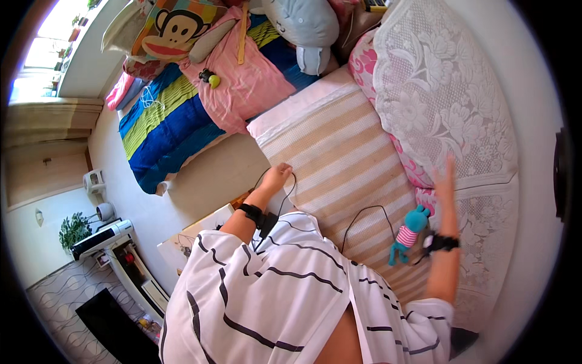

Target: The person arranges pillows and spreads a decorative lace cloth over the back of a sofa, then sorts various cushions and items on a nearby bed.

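My left hand [275, 176] hangs over the near edge of the beige-and-white striped sofa cover [336, 145], its fingers loosely curled; whether it holds anything is unclear. A thin black cable loops around it from a black device [267, 224] by the wrist. On the right, my right hand [445, 175] is blurred, its fingers extended with nothing visible in them, in front of the white lace backrest cover [454, 104]. Beside that forearm a teal plush toy [406, 234] in a pink striped shirt lies on the seat. Another part of the black cable [363, 209] curves across the striped cover.
Ahead are a pink cloth [245, 77], a monkey-face cushion [173, 34], a grey plush toy [300, 22] and a blue-and-green striped cover [163, 116]. At left stand a low table [195, 234], a TV cabinet [136, 273] and a potted plant [75, 231].
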`<act>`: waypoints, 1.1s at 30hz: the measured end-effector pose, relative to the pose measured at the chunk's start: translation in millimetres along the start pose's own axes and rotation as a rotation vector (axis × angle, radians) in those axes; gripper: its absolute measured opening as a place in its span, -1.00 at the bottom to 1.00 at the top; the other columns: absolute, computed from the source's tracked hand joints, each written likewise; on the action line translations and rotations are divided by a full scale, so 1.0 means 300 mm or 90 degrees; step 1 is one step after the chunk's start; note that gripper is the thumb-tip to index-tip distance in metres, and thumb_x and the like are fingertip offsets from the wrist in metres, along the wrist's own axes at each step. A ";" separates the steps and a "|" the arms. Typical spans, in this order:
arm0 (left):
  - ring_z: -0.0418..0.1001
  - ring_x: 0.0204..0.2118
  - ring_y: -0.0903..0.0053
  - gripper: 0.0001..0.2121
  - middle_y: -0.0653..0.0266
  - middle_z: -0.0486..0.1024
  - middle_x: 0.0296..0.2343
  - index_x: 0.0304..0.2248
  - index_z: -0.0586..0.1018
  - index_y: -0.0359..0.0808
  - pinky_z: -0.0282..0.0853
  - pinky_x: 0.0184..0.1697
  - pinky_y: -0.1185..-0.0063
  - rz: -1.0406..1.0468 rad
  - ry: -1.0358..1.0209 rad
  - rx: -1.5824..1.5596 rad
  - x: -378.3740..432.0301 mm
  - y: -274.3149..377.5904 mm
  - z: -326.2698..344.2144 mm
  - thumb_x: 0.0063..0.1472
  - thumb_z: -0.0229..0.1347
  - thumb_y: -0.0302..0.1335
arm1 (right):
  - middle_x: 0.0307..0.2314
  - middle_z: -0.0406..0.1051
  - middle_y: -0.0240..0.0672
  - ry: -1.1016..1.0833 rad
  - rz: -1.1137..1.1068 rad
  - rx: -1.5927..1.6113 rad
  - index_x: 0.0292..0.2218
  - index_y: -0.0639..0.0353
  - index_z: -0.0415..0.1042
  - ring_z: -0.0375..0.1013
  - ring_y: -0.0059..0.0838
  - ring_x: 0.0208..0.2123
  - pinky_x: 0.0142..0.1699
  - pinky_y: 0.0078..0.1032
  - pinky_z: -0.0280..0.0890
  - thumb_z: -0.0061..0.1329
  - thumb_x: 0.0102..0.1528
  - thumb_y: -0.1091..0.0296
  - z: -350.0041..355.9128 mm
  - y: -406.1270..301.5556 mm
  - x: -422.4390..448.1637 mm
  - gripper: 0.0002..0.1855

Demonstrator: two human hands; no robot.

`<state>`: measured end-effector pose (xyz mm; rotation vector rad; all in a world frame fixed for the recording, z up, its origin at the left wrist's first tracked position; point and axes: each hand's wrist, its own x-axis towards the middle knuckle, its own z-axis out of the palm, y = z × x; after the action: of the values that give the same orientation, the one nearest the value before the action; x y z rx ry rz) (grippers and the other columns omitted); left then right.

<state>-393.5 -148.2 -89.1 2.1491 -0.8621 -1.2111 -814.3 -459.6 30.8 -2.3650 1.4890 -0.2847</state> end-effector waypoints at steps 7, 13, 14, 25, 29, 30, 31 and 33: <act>0.39 -0.42 0.57 -0.74 0.25 0.47 -0.47 -0.32 0.46 -0.41 0.29 -0.30 0.61 0.010 0.078 -0.137 -0.008 -0.054 -0.171 0.13 -0.04 -0.34 | 0.03 -0.05 0.04 -0.239 0.021 0.191 -0.08 0.32 0.18 0.03 -0.10 0.05 0.08 -0.36 0.01 -0.06 -0.03 0.29 0.273 -0.319 -0.607 -0.51; 0.41 -0.45 0.57 -0.73 0.23 0.48 -0.49 -0.34 0.46 -0.43 0.32 -0.36 0.63 0.027 0.135 -0.326 -0.050 -0.122 -0.244 0.12 -0.05 -0.34 | -0.02 0.04 0.02 -0.289 0.095 0.336 -0.11 0.32 0.21 0.16 -0.17 -0.04 -0.11 -0.45 0.25 -0.06 -0.02 0.31 0.250 -0.276 -0.704 -0.55; 0.41 -0.45 0.57 -0.73 0.23 0.48 -0.49 -0.34 0.46 -0.43 0.32 -0.36 0.63 0.026 0.143 -0.322 -0.074 -0.128 -0.254 0.12 -0.05 -0.34 | -0.05 0.09 0.00 -0.271 0.112 0.309 -0.12 0.32 0.21 0.20 -0.19 -0.08 -0.11 -0.45 0.25 -0.06 -0.01 0.31 0.221 -0.281 -0.685 -0.56; 0.40 -0.43 0.61 -0.75 0.24 0.47 -0.47 -0.34 0.45 -0.43 0.31 -0.34 0.65 0.137 0.137 -0.327 -0.119 0.044 -0.532 0.11 -0.02 -0.37 | -0.17 0.24 -0.07 -0.131 0.172 0.339 -0.14 0.31 0.24 0.36 -0.28 -0.25 -0.13 -0.49 0.24 -0.11 0.02 0.32 0.293 -0.253 -0.932 -0.62; 0.41 -0.43 0.59 -0.77 0.24 0.46 -0.44 -0.32 0.44 -0.40 0.31 -0.35 0.66 0.145 0.119 -0.415 -0.030 0.016 -0.658 0.12 -0.03 -0.38 | -0.37 0.39 -0.11 -0.144 0.234 0.316 -0.22 0.31 0.32 0.39 -0.37 -0.32 -0.27 -0.57 0.26 -0.10 0.02 0.21 0.333 -0.322 -0.960 -0.63; 0.41 -0.42 0.58 -0.77 0.23 0.46 -0.44 -0.32 0.44 -0.39 0.31 -0.35 0.66 0.142 0.112 -0.444 -0.012 0.032 -0.696 0.12 -0.03 -0.38 | -0.36 0.39 -0.12 -0.175 0.229 0.248 -0.22 0.31 0.32 0.39 -0.39 -0.32 -0.26 -0.57 0.26 -0.09 0.02 0.20 0.349 -0.344 -0.947 -0.63; 0.41 -0.41 0.58 -0.78 0.23 0.46 -0.45 -0.32 0.44 -0.39 0.31 -0.34 0.66 0.093 0.124 -0.417 0.006 0.048 -0.735 0.12 -0.03 -0.39 | -0.36 0.39 -0.12 -0.175 0.232 0.243 -0.22 0.31 0.32 0.39 -0.39 -0.32 -0.26 -0.57 0.26 -0.09 0.02 0.20 0.374 -0.357 -0.925 -0.63; 0.41 -0.41 0.58 -0.78 0.23 0.46 -0.45 -0.32 0.44 -0.40 0.31 -0.33 0.66 0.062 0.117 -0.387 0.048 0.073 -0.815 0.12 -0.04 -0.39 | -0.31 0.37 -0.07 -0.199 0.294 0.314 -0.25 0.33 0.34 0.35 -0.26 -0.22 -0.14 -0.46 0.23 -0.10 0.00 0.18 0.446 -0.383 -0.859 -0.62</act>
<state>-179.4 -141.7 31.6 1.6682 -0.4366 -1.0372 -784.7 -158.7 -47.4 -1.5553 1.5407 -0.1358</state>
